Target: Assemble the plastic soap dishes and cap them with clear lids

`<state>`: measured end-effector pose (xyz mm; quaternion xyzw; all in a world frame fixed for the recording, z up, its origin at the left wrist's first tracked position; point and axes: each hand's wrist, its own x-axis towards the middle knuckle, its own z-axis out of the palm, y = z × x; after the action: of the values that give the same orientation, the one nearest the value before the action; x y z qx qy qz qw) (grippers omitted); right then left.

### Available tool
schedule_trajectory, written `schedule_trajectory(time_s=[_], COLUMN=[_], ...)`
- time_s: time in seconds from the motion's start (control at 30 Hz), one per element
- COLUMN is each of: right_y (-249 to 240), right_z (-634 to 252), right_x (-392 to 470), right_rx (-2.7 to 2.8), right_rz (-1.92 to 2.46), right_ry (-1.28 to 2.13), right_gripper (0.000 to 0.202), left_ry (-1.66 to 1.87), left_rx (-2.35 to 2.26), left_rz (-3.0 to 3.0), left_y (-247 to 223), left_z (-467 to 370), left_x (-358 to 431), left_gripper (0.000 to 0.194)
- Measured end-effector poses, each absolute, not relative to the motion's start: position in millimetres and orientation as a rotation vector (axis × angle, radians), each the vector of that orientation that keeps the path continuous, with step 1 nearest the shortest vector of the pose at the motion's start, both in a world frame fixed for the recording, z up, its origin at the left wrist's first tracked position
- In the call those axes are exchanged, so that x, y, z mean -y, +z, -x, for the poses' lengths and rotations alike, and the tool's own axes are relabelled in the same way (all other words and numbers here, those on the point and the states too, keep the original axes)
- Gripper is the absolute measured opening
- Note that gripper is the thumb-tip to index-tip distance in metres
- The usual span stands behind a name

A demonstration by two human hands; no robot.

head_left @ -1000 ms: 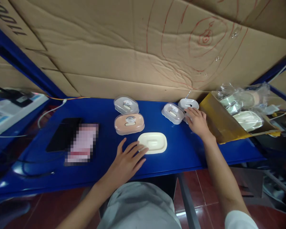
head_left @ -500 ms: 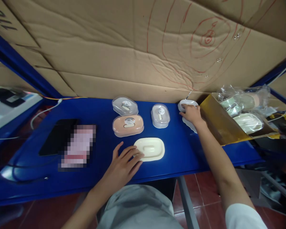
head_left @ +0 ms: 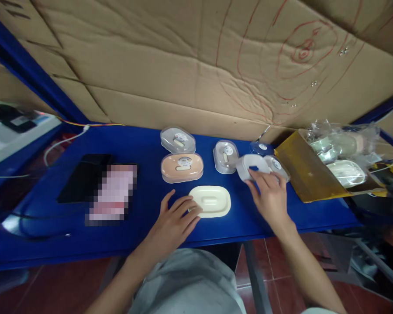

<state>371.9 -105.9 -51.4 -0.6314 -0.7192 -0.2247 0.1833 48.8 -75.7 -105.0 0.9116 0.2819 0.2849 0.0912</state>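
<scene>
R hand: fingers narrow, gripping white dish by near side, R of ctr, twd back edge of worktop. L hand: fingers loosely spread, touching cream dish, nr front edge.

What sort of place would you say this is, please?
Probably a workshop bench: there is a blue table, a large cardboard panel behind it, and an open cardboard box of plastic-wrapped pieces at the right.
</scene>
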Motion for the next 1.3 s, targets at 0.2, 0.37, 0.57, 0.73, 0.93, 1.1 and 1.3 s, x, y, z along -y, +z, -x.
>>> schedule_trajectory(time_s=[0.2, 0.37, 0.57, 0.73, 0.93, 1.1, 1.3], right_y=[-79, -76, -89, -95, -84, -91, -100], right_z=[-347, -370, -408, -398, -344, -282, -268], right_x=[159, 159, 163, 169, 166, 166, 167], right_rx=[2.065, 2.316, 2.174, 2.082, 1.998, 2.040, 2.106], right_rz=[1.865, 1.731, 1.787, 1.639, 1.467, 1.471, 1.458], right_ry=[-0.567, -0.110, -0.128, -0.123, -0.139, -0.173, -0.146], right_gripper=[0.029, 0.051, 0.037, 0.031, 0.035, 0.035, 0.043], left_ry=[0.848, 0.856, 0.926, 0.890, 0.874, 0.955, 0.910], left_rx=[-0.841, -0.852, -0.915, -0.885, -0.937, -0.858, -0.722], left_rz=[-2.725, -2.722, -2.710, -2.680, -2.550, -2.624, -2.587], left_y=[-107, -108, -112, -118, -118, -114, -111], left_z=[-48, -47, -47, -46, -45, -42, -33], left_x=[76, 77, 77, 75, 78, 79, 71], left_gripper=[0.014, 0.012, 0.016, 0.024, 0.060, 0.054, 0.029])
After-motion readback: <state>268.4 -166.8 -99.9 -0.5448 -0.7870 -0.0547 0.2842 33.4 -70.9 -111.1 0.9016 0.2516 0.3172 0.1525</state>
